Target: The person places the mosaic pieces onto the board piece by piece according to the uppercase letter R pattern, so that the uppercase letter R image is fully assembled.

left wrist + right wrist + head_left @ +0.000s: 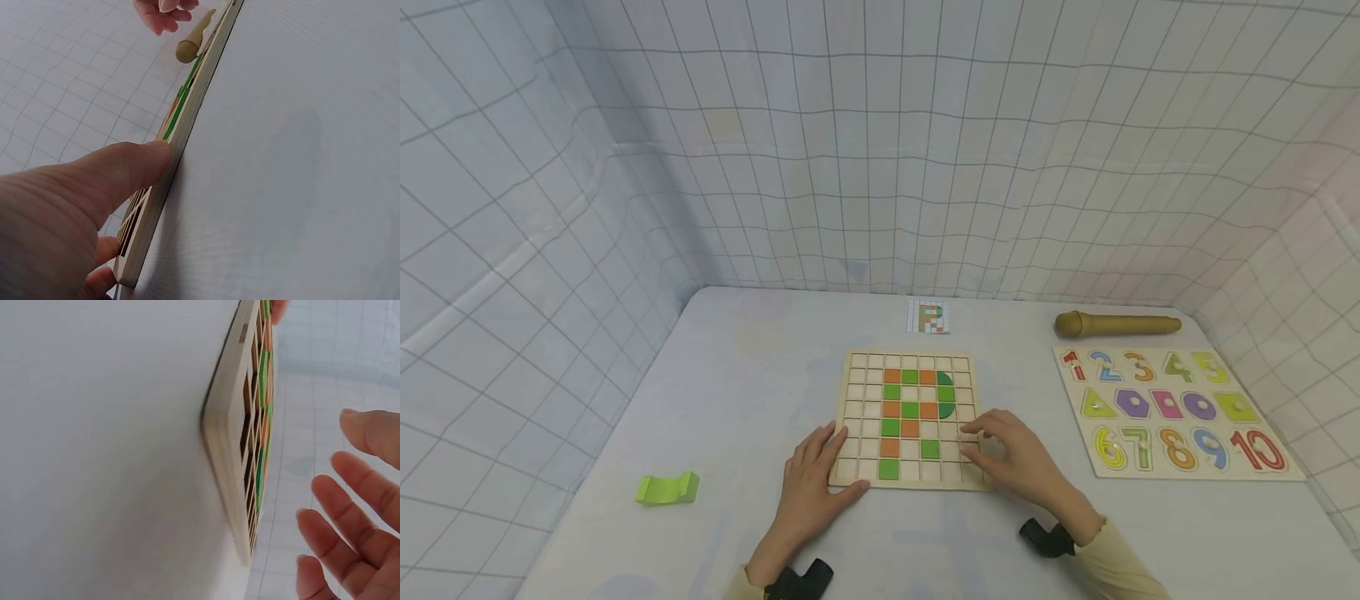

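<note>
A wooden grid board (868,360) lies on the table. Orange and green square tiles (910,409) and dark green rounded pieces (945,410) sit in its cells, forming an R-like figure with one green square (930,449) set apart at lower right. My left hand (811,479) holds the board's near left corner, thumb on the front edge and fingers along the left side. In the left wrist view the thumb (140,159) touches the wooden rim. My right hand (1011,457) hovers at the board's right side, thumb and forefinger apart, nothing between them.
A small card (928,317) with a coloured grid picture lies behind the board. To the right are a number-and-shape puzzle board (1105,473) and a brownish-yellow microphone-shaped stick (1123,325). A green curved block (667,489) lies at left. Grid-patterned cloth walls (865,167) enclose the table.
</note>
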`<state>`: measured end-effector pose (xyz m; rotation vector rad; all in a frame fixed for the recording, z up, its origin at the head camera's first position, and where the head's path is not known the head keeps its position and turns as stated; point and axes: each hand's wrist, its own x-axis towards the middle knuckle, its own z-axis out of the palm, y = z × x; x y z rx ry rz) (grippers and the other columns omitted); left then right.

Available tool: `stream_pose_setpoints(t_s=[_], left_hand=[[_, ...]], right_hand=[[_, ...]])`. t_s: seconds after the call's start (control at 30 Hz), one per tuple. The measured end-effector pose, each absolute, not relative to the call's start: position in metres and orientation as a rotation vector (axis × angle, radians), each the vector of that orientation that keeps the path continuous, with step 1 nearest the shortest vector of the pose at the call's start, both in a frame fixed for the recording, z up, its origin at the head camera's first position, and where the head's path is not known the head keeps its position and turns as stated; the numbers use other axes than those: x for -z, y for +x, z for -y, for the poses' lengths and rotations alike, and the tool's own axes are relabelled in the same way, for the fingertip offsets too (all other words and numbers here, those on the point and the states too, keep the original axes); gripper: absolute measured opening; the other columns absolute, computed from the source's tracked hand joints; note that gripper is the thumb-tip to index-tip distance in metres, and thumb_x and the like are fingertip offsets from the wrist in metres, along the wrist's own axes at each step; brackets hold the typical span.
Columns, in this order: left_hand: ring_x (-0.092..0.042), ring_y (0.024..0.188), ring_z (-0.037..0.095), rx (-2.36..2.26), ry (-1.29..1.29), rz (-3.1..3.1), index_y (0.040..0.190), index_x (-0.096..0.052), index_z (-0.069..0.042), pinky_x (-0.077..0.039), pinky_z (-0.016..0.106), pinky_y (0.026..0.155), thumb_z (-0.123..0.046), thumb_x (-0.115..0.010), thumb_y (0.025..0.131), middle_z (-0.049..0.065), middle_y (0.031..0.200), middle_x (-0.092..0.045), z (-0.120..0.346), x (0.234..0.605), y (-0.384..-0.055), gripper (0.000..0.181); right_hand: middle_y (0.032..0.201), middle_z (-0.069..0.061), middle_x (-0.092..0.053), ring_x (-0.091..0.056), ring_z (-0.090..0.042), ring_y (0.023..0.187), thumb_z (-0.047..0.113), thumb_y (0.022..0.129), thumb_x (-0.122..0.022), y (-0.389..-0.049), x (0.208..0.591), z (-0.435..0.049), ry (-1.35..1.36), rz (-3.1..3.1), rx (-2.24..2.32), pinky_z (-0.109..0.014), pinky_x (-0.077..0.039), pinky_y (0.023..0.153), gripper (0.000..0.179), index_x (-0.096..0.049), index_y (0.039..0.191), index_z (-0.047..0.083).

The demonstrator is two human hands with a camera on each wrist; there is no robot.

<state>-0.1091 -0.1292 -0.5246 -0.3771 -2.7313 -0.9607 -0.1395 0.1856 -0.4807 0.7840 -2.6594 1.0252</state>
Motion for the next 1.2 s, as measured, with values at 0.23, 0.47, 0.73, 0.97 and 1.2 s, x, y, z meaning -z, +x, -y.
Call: stream_pose_setpoints(t_s=[0.23,0.47,0.73,0.97,1.2], left_hand=[[-0.030,0.130,0.035,0.996,-0.354,2.748,0.139,-0.049,-0.006,-0.027,0.053,0.092,-0.041,-0.078,0.075,0.014,0.144,-0.038,0.130,0.524,-0.109,0.079],[-0.030,0.129,0.035,0.961,-0.359,2.747,0.138,-0.049,-0.005,-0.029,0.052,0.089,-0.042,-0.077,0.076,0.014,0.143,-0.039,0.129,0.524,-0.110,0.078],[-0.029,0.130,0.034,0.971,-0.352,2.781,0.139,-0.048,-0.006,-0.028,0.053,0.091,-0.045,-0.074,0.078,0.013,0.144,-0.038,0.130,0.523,-0.110,0.077],[-0.030,0.130,0.035,0.969,-0.353,2.776,0.139,-0.048,-0.006,-0.028,0.053,0.091,-0.044,-0.075,0.077,0.013,0.144,-0.038,0.129,0.524,-0.110,0.077],[-0.030,0.130,0.035,0.968,-0.359,2.752,0.138,-0.049,-0.006,-0.028,0.053,0.091,-0.043,-0.077,0.075,0.014,0.144,-0.038,0.129,0.526,-0.110,0.078]], right_hand=[[0.098,0.007,-0.062,-0.054,-0.011,0.085,0.017,0.078,-0.080,-0.128,0.483,-0.210,0.694,2.617,-0.958,-0.033,-0.047,0.070,0.027,-0.068,0.102,0.015],[0.096,0.005,-0.062,-0.053,-0.013,0.085,0.016,0.075,-0.082,-0.117,0.487,-0.232,0.630,2.639,-0.940,-0.034,-0.047,0.071,0.029,-0.068,0.101,0.015],[0.096,0.009,-0.061,-0.052,-0.011,0.084,0.020,0.073,-0.084,-0.107,0.488,-0.248,0.585,2.688,-0.924,-0.032,-0.047,0.072,0.031,-0.067,0.100,0.018],[0.098,0.011,-0.060,-0.052,-0.010,0.084,0.030,0.071,-0.085,-0.104,0.488,-0.259,0.581,2.750,-0.891,-0.031,-0.046,0.071,0.036,-0.066,0.100,0.021],[0.095,0.013,-0.059,-0.049,-0.010,0.082,0.043,0.070,-0.083,-0.101,0.487,-0.264,0.526,2.829,-0.871,-0.028,-0.044,0.067,0.038,-0.067,0.099,0.023]])
